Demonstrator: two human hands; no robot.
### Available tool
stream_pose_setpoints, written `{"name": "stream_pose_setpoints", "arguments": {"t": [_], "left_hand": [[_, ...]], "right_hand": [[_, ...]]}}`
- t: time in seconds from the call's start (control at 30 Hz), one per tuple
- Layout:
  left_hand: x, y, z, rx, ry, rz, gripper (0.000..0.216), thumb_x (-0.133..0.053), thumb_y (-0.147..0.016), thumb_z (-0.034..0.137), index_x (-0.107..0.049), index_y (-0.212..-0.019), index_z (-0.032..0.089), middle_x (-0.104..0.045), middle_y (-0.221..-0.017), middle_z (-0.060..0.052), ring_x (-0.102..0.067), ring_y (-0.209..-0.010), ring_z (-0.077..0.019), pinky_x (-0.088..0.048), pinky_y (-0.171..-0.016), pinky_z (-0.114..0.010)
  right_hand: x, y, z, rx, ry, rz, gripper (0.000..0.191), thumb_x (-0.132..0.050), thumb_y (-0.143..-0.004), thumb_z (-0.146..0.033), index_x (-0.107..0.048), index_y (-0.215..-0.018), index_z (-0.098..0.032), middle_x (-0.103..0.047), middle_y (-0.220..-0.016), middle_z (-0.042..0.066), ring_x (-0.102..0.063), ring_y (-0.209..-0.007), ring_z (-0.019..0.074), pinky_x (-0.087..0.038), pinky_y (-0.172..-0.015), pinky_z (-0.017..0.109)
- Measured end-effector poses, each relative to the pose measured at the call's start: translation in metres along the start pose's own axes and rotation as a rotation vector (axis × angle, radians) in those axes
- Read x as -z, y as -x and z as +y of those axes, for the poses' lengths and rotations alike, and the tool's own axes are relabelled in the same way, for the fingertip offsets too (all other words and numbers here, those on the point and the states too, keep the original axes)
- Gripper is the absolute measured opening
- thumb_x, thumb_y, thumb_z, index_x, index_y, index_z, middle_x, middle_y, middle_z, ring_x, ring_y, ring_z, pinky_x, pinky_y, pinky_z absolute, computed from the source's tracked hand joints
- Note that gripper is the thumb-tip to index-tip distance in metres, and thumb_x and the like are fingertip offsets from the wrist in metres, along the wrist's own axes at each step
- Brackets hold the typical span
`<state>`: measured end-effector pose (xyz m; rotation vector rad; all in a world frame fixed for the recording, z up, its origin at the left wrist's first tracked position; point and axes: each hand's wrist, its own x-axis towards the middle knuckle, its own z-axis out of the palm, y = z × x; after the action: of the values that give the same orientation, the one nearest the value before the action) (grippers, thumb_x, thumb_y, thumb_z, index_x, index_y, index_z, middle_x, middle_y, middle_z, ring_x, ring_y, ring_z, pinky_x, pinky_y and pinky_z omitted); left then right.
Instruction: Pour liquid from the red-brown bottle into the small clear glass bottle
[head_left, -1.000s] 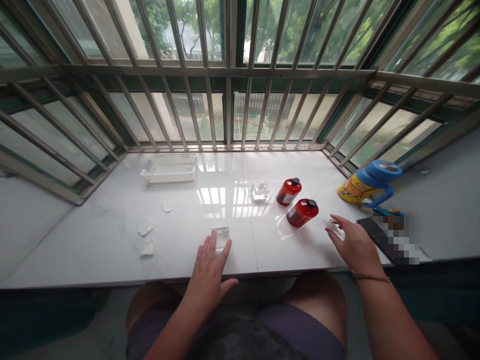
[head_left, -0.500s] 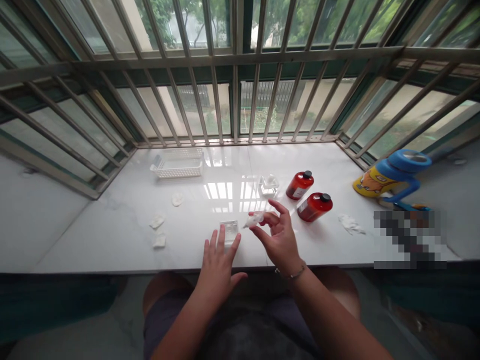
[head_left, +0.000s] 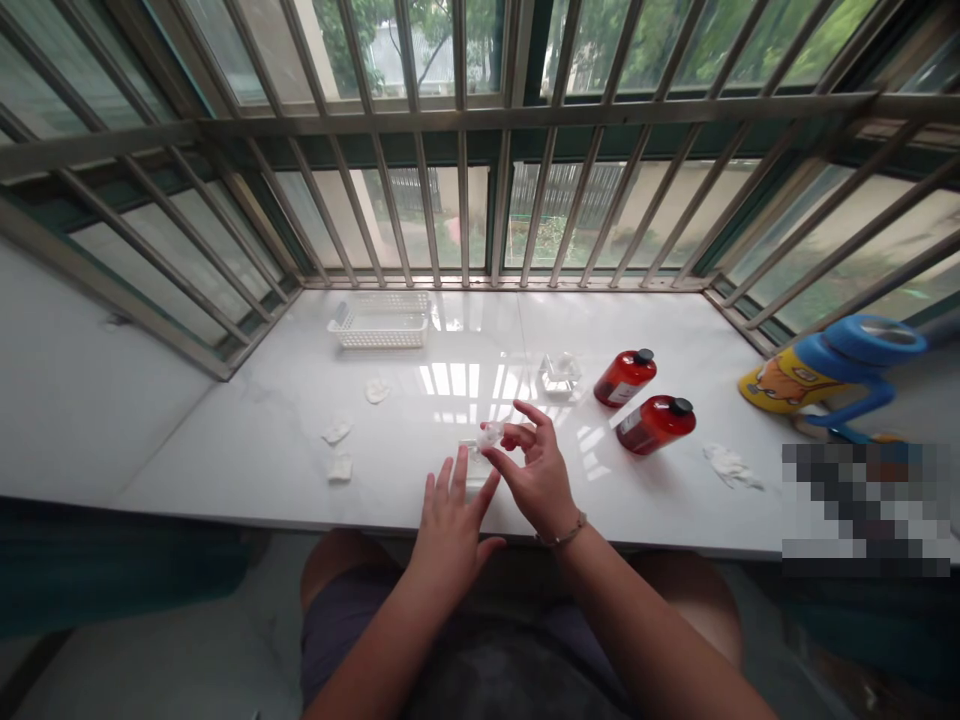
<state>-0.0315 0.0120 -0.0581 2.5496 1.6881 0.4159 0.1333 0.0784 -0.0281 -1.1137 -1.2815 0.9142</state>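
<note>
My right hand (head_left: 538, 475) pinches a small clear squeeze bottle (head_left: 490, 435) between thumb and fingers, with the index finger raised. The bottle hangs over a clear square container (head_left: 475, 472) near the counter's front edge. Its pointed tip is hard to make out against the clear container. My left hand (head_left: 448, 515) lies with fingers spread at the container's near left side, holding nothing. The fingertips reach the container's edges, partly covering it; whether they press on it I cannot tell.
A second clear square container (head_left: 559, 378) stands behind, beside two red bottles (head_left: 625, 378) with black caps. A white basket (head_left: 381, 335) sits at the back left. Crumpled white pieces (head_left: 340, 468) lie left, another (head_left: 731, 467) right, near a yellow and blue flask (head_left: 795, 380).
My right hand has moved left, bringing the squeeze bottle from beside the container to over it. My left hand stays at the container. The whole view has shifted a little.
</note>
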Motion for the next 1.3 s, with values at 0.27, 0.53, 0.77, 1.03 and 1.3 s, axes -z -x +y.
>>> {"name": "stream_pose_setpoints", "arguments": {"t": [0.27, 0.53, 0.77, 1.03, 1.3], "left_hand": [[-0.003, 0.001, 0.001, 0.019, 0.007, 0.002, 0.100, -0.093, -0.080, 0.037, -0.041, -0.165, 0.034, -0.005, -0.183, -0.016, -0.027, -0.164, -0.0474, -0.035, -0.126, -0.072], [-0.002, 0.001, 0.002, 0.006, -0.005, 0.015, 0.115, -0.093, -0.080, 0.034, -0.024, -0.171, 0.040, 0.000, -0.183, -0.017, -0.030, -0.163, -0.0480, -0.037, -0.125, -0.073], [-0.001, 0.001, 0.002, 0.005, -0.014, 0.009, 0.113, -0.093, -0.080, 0.033, -0.025, -0.171, 0.040, -0.002, -0.183, -0.019, -0.032, -0.162, -0.0481, -0.038, -0.124, -0.073], [-0.001, 0.001, 0.001, -0.002, -0.015, -0.008, 0.111, -0.089, -0.085, 0.030, -0.020, -0.172, 0.041, 0.000, -0.183, -0.019, -0.031, -0.162, -0.0487, -0.037, -0.124, -0.073], [-0.003, 0.001, 0.001, 0.014, -0.021, -0.019, 0.109, -0.090, -0.085, 0.034, -0.023, -0.171, 0.040, -0.008, -0.182, -0.022, -0.031, -0.162, -0.0473, -0.036, -0.125, -0.072]], "right_hand": [[0.000, 0.008, 0.022, -0.077, 0.227, -0.115, 0.069, -0.082, -0.089, -0.038, -0.050, -0.149, -0.028, -0.077, -0.115, 0.007, -0.073, -0.110, 0.0267, -0.059, -0.102, 0.050], [0.012, 0.019, 0.026, 0.005, 0.182, -0.113, 0.053, -0.065, -0.094, -0.026, -0.042, -0.143, -0.026, -0.070, -0.113, 0.006, -0.070, -0.112, 0.0244, -0.053, -0.112, 0.053], [0.010, 0.023, 0.022, -0.009, 0.101, -0.230, 0.058, -0.058, -0.096, -0.019, -0.034, -0.147, -0.028, -0.064, -0.150, 0.013, -0.046, -0.154, 0.0261, -0.035, -0.128, 0.058], [0.014, 0.020, 0.024, -0.078, 0.099, -0.090, 0.054, -0.058, -0.088, -0.016, -0.037, -0.137, -0.027, -0.072, -0.117, 0.006, -0.067, -0.123, 0.0251, -0.045, -0.119, 0.056], [0.013, 0.023, 0.021, -0.050, 0.133, -0.181, 0.057, -0.060, -0.093, -0.019, -0.038, -0.145, -0.025, -0.073, -0.131, 0.011, -0.056, -0.143, 0.0280, -0.043, -0.121, 0.057]]}}
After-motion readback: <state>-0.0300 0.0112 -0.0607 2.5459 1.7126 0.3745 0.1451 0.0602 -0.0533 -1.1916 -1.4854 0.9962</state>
